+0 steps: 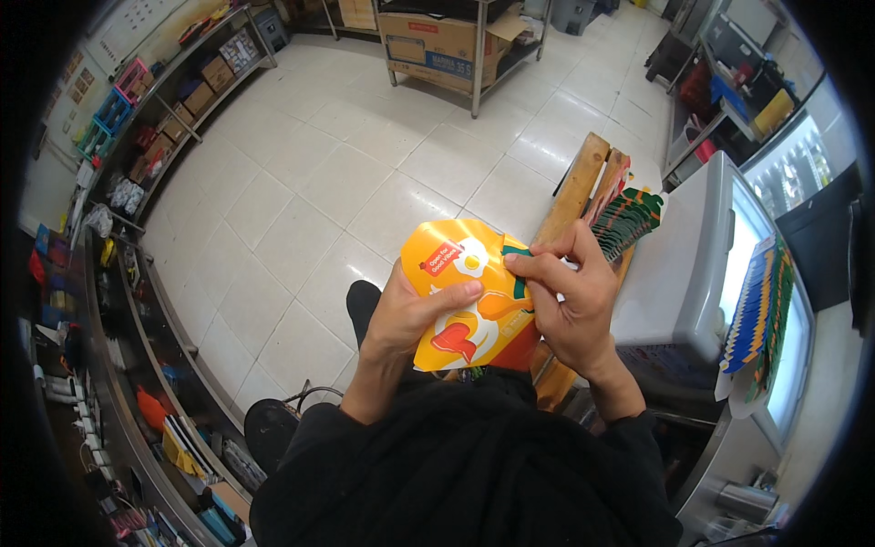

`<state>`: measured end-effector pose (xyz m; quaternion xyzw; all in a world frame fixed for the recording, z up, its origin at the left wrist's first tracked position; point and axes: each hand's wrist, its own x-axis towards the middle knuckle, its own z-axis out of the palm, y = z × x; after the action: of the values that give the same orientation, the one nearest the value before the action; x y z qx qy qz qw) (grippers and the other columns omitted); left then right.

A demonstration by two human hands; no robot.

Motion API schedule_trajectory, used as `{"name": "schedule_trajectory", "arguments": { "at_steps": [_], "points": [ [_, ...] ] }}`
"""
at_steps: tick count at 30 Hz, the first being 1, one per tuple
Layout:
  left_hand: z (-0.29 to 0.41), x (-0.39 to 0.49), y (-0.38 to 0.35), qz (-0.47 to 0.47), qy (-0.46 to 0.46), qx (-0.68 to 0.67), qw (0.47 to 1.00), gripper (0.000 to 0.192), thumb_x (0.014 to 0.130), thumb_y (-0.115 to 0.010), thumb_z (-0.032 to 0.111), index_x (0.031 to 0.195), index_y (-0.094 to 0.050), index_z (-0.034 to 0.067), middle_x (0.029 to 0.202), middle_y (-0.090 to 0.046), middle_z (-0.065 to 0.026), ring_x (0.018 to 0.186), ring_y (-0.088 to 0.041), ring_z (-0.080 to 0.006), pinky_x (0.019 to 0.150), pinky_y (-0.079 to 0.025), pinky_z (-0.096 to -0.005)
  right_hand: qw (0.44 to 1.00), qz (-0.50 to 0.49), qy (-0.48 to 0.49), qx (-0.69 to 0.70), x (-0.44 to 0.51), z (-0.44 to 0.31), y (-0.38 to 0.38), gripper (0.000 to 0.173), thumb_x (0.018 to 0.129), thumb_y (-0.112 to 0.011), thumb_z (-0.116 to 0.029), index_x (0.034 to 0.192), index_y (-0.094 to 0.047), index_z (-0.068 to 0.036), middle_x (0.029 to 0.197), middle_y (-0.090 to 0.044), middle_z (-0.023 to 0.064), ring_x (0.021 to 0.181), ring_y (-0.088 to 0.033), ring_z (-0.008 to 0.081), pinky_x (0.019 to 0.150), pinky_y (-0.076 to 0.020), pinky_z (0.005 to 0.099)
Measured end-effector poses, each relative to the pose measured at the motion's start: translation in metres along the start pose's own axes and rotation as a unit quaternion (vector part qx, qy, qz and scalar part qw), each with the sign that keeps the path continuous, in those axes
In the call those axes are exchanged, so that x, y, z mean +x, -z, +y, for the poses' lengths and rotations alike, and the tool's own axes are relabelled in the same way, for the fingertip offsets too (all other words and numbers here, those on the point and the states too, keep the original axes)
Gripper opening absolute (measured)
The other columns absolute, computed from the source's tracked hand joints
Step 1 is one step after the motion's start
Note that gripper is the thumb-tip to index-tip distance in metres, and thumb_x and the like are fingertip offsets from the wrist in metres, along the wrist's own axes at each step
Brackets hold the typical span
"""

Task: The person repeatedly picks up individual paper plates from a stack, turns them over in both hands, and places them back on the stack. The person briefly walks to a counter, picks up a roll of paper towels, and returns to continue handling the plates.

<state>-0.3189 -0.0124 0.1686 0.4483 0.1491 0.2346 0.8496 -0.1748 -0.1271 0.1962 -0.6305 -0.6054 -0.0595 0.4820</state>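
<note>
A yellow printed paperboard food carton (441,249), with fried-egg and drumstick pictures, is held in front of my body. My left hand (410,314) grips its left side, the thumb lying across the printed face. At the carton's right edge, my right hand (574,294) pinches a green-banded part between thumb and fingers. The carton's underside and most of my left fingers are hidden. Just beyond my right hand, a fanned stack of green and orange printed card pieces (625,215) lies on a wooden slatted bench (574,184).
On the right, more blue and green printed card pieces (755,314) rest on a white glass-topped freezer (683,273). Steel shelving (171,102) with boxes runs along the left. A cardboard box (431,51) sits on a metal rack ahead. A black round stool (270,431) stands at lower left.
</note>
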Motion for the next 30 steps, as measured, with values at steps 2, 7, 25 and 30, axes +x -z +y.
{"name": "schedule_trajectory", "arguments": {
  "at_steps": [2,7,25,30],
  "points": [
    [0.001,0.000,0.001,0.001,-0.020,0.016,1.000,0.033,0.079,-0.070,0.003,0.108,-0.055,-0.001,0.095,-0.066,-0.0107,0.083,-0.066,-0.0164,0.074,-0.055,-0.0290,1.000,0.008,0.023,-0.016,0.000,-0.002,-0.002,0.020,0.071,-0.064,0.008,0.087,-0.068,-0.004,0.078,-0.052,0.0102,0.069,-0.061,0.0216,0.061,-0.0544,0.0293],
    [0.001,0.002,0.003,-0.002,-0.024,0.043,0.999,0.033,0.079,-0.070,0.004,0.108,-0.055,-0.001,0.095,-0.066,-0.0111,0.083,-0.066,-0.0166,0.074,-0.055,-0.0288,0.999,-0.011,0.030,-0.025,-0.002,0.000,0.003,0.028,0.067,-0.062,0.013,0.088,-0.071,-0.004,0.086,-0.051,0.0123,0.074,-0.061,0.0212,0.064,-0.0540,0.0261],
    [-0.021,0.011,0.021,-0.078,0.039,-0.004,0.996,0.043,0.086,-0.065,0.011,0.123,-0.045,0.000,0.113,-0.058,-0.0112,0.102,-0.058,-0.0169,0.087,-0.049,-0.0301,0.864,-0.208,-0.287,0.357,0.005,0.054,0.010,0.026,0.083,-0.070,-0.014,0.105,-0.061,-0.003,0.098,-0.061,0.0044,0.093,-0.058,0.0127,0.083,-0.0482,0.0247],
    [-0.029,0.011,0.027,-0.101,0.037,-0.041,0.993,0.043,0.087,-0.063,0.010,0.124,-0.044,0.000,0.112,-0.058,-0.0108,0.102,-0.059,-0.0175,0.085,-0.050,-0.0300,0.786,-0.252,-0.336,0.453,0.001,0.070,-0.005,0.023,0.084,-0.069,-0.016,0.102,-0.061,-0.004,0.099,-0.061,0.0032,0.098,-0.056,0.0124,0.089,-0.0452,0.0266]
  ]
}}
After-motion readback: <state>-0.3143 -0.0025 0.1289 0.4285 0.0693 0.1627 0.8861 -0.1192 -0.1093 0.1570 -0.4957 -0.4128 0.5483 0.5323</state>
